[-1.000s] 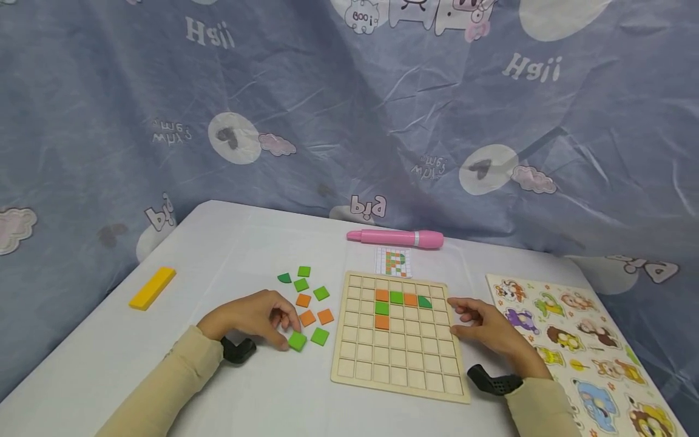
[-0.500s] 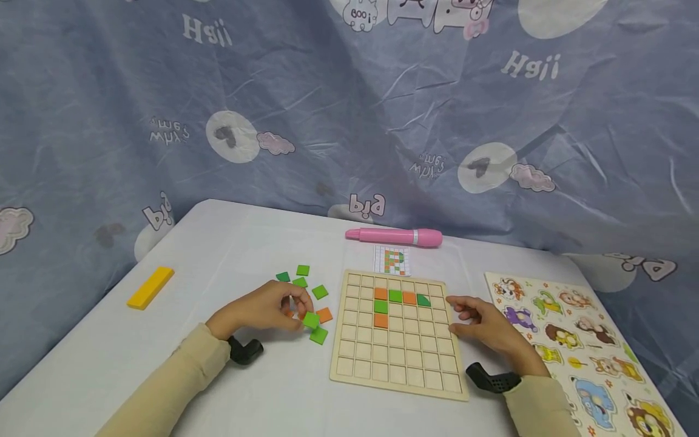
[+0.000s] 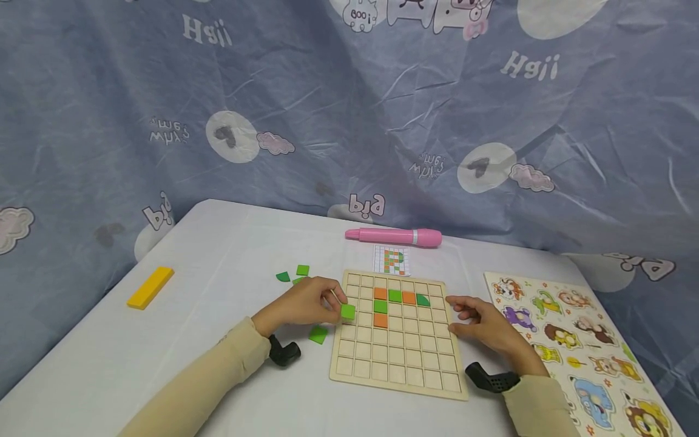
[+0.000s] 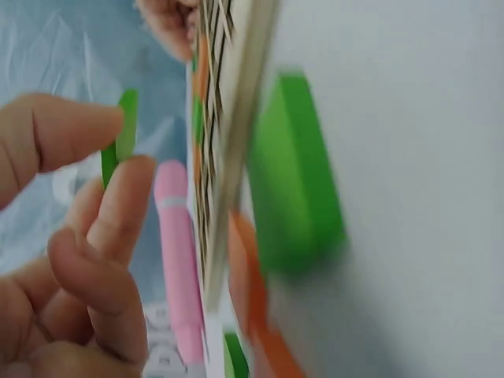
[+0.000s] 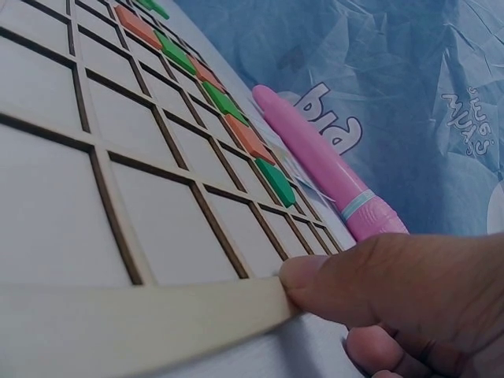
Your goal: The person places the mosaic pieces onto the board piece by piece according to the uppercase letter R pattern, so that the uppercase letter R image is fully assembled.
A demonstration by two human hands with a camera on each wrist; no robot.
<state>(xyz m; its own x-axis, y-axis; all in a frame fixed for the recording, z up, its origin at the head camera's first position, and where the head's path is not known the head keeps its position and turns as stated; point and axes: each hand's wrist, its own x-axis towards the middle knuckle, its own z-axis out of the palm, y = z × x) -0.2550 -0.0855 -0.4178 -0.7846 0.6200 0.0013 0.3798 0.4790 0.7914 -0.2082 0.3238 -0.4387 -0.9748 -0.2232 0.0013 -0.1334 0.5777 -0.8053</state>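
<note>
My left hand (image 3: 310, 301) pinches a green square tile (image 3: 347, 312) between thumb and finger. The tile is held above the left edge of the wooden grid board (image 3: 397, 359); the left wrist view shows the tile (image 4: 126, 126) edge-on. Set in the board's cells are orange squares (image 3: 380, 320), green squares (image 3: 380, 306) and a dark green quarter-round piece (image 3: 423, 300). At the board's right edge, my right hand (image 3: 486, 328) rests with thumb and fingertips touching the rim. In the right wrist view the thumb (image 5: 339, 283) lies against that rim.
Loose green tiles (image 3: 318, 334) and a dark green quarter-round (image 3: 283, 277) lie left of the board; my left hand hides others. Behind the board are a pattern card (image 3: 391, 260) and pink pen (image 3: 393, 237). A yellow block (image 3: 150, 287) lies left, an animal puzzle (image 3: 587, 346) right.
My left hand has lifted the green square tile from beside the loose pieces and carried it right, to the board's left edge. The right hand has stayed at the board's right edge.
</note>
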